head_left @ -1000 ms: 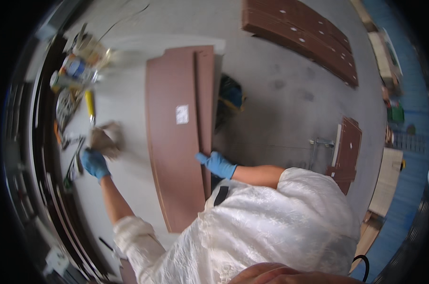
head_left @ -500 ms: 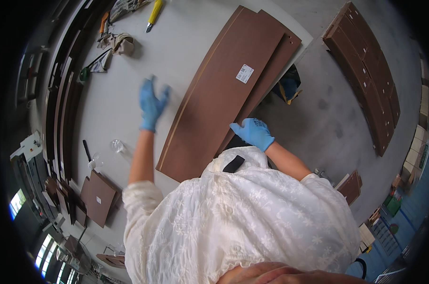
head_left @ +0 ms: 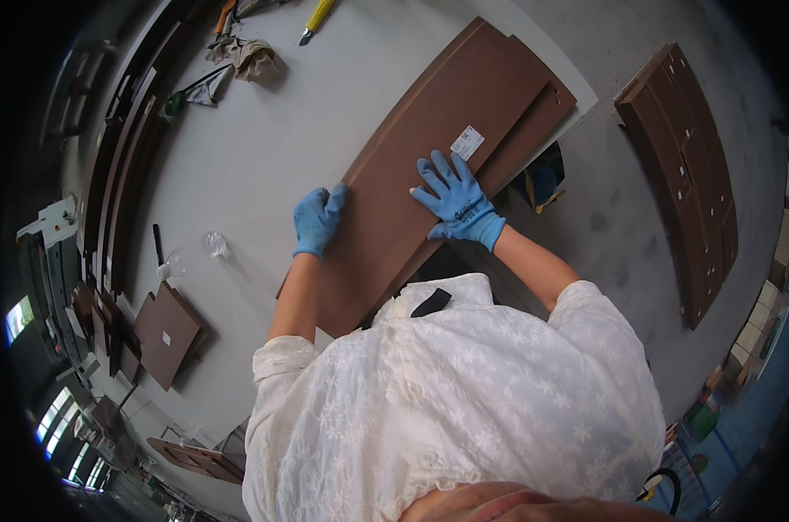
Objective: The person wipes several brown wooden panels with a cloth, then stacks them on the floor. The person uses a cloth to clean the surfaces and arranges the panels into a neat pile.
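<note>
A long brown panel [head_left: 386, 200] with a small white label [head_left: 466, 143] lies slantwise on the pale table [head_left: 246, 157]. Under it, a second brown panel [head_left: 553, 111] sticks out along the right side. My left hand [head_left: 318, 219], in a blue glove, is closed on the upper panel's left edge; part of its fingers is hidden. My right hand [head_left: 460, 204], gloved the same, rests flat on the panel's top face just below the label, fingers spread.
A yellow utility knife [head_left: 316, 22], a crumpled rag [head_left: 253, 61] and a clear plastic cup [head_left: 214, 244] are on the table. Long dark strips [head_left: 120, 191] line the left side, with smaller brown panels [head_left: 166, 339] nearer me. More brown panels [head_left: 686, 183] are stacked at right.
My left hand has come from above the table to the panel's left edge and closed on it. My right hand has moved from the right edge onto the top face, fingers spreading.
</note>
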Action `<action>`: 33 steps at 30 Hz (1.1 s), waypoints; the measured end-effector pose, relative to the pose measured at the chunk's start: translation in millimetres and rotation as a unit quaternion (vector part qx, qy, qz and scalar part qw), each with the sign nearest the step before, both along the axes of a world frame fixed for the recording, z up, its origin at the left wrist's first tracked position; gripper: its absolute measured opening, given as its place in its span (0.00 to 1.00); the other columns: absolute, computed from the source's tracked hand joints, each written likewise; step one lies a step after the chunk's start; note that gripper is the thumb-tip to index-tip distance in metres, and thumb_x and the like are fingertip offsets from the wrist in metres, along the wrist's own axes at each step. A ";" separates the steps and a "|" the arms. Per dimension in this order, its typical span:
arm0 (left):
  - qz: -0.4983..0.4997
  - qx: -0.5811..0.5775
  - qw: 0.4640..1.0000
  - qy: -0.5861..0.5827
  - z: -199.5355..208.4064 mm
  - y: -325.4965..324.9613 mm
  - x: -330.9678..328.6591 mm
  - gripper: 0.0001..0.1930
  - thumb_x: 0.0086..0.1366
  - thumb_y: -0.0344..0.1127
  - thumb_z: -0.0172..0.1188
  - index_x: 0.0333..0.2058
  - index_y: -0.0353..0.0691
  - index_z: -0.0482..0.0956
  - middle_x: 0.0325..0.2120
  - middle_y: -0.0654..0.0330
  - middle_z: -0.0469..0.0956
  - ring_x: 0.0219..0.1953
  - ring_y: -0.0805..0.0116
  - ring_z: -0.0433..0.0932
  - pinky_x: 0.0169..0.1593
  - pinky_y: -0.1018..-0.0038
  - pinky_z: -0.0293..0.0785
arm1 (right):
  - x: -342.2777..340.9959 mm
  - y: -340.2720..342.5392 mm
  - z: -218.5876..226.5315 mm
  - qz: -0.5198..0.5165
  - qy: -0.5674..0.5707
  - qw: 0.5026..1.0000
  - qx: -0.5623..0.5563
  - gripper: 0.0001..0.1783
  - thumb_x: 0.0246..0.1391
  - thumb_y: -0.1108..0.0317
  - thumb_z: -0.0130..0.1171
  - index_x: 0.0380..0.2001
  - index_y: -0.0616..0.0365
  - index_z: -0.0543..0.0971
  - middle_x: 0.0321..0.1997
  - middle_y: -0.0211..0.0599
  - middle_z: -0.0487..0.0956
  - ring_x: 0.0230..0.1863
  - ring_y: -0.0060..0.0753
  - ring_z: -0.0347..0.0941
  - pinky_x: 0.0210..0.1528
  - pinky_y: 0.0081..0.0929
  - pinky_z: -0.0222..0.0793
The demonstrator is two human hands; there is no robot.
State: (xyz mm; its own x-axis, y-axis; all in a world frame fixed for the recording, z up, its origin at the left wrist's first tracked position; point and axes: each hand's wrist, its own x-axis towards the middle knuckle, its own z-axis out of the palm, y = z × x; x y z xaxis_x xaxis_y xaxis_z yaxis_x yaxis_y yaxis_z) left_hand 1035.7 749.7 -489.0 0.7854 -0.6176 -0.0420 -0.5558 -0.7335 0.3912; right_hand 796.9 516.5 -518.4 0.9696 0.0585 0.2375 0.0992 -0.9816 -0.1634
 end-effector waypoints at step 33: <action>-0.058 -0.007 0.984 -0.168 23.4 -48.9 116.1 0.31 0.74 0.60 0.49 0.23 0.43 0.85 0.24 0.45 0.82 0.29 0.41 0.82 0.36 0.50 0.76 | 272.1 -6.6 80.2 -0.081 -0.301 0.949 0.049 0.36 0.47 0.47 0.71 0.56 0.54 0.78 0.68 0.50 0.72 0.70 0.52 0.66 0.72 0.55 0.55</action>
